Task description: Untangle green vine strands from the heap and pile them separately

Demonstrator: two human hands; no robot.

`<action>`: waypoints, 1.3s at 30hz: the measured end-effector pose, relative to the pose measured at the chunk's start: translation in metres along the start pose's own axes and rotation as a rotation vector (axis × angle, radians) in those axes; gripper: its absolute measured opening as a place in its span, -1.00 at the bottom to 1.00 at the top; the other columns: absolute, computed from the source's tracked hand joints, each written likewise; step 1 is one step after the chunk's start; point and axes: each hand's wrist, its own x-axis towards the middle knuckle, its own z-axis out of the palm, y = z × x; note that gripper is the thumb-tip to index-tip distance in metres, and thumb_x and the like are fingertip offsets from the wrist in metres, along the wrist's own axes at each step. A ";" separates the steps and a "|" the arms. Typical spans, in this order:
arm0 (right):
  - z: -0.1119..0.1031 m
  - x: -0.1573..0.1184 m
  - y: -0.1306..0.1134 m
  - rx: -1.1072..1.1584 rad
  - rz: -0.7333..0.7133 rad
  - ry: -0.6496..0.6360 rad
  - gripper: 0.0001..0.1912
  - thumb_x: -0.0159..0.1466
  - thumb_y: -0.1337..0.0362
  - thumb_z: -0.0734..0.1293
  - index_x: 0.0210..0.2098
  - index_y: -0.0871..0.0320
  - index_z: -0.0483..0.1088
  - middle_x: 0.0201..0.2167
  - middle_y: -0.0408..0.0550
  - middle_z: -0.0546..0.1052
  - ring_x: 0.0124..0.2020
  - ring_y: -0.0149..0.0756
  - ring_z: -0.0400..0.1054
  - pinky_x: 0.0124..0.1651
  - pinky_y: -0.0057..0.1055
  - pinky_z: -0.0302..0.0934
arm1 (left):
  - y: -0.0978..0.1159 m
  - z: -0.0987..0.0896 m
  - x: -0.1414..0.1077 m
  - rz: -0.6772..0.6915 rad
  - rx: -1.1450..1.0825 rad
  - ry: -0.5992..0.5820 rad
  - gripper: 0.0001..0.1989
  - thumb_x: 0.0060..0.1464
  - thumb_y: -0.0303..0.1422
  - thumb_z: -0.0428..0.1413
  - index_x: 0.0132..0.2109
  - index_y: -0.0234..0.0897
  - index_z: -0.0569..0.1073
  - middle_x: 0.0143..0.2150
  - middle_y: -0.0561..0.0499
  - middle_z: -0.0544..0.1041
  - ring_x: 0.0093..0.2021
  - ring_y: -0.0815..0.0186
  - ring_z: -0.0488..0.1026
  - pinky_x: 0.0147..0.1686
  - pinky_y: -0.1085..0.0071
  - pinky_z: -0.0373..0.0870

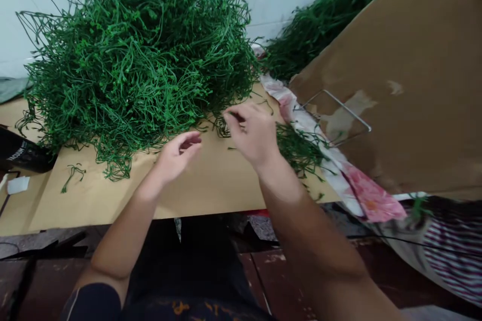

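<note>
A large heap of thin green plastic-looking stems with small tips covers the back of the cardboard-topped table. My left hand hovers over the cardboard just in front of the heap, its thumb and fingers curved and apart, with nothing between them. To its right, my right hand is at the heap's front right edge, thumb and fingertips brought together; whatever they pinch is too small to make out. A smaller bunch of green stems lies partly behind my right wrist.
A tall cardboard sheet with a wire handle leans at the right, beside a pink floral cloth. More greenery lies behind it. At the left edge is a black container; a few loose stems lie nearby.
</note>
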 end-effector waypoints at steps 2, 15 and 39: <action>0.000 -0.016 -0.021 0.096 -0.076 -0.057 -0.79 0.24 0.27 0.14 -0.37 0.13 0.39 -0.37 0.00 0.48 -0.27 -0.25 0.33 -0.16 -0.30 0.21 | -0.007 0.012 0.014 -0.104 -0.217 -0.070 -0.55 0.06 -0.12 0.02 0.00 -0.36 0.36 -0.05 -0.19 0.47 -0.15 0.32 0.44 -0.17 0.34 0.37; 0.024 -0.034 -0.014 0.502 0.215 -0.131 -0.61 0.20 -0.01 0.20 -0.51 0.17 0.38 -0.56 -0.12 0.30 -0.46 -0.39 0.19 -0.36 -0.40 0.14 | -0.025 0.015 0.004 -0.256 -0.279 -0.330 -0.53 -0.15 -0.13 0.20 -0.18 -0.43 0.42 -0.56 0.12 0.33 -0.54 0.54 0.23 -0.49 0.51 0.13; 0.020 -0.056 -0.032 0.654 0.373 -0.275 -0.62 0.17 0.00 0.23 -0.43 0.22 0.40 -0.54 -0.06 0.46 -0.55 -0.46 0.26 -0.48 -0.46 0.17 | 0.006 -0.071 -0.084 -0.104 0.623 -0.215 -0.64 0.13 -0.17 -0.08 -0.09 -0.26 0.46 -0.16 -0.05 0.53 -0.22 0.33 0.45 -0.21 0.41 0.38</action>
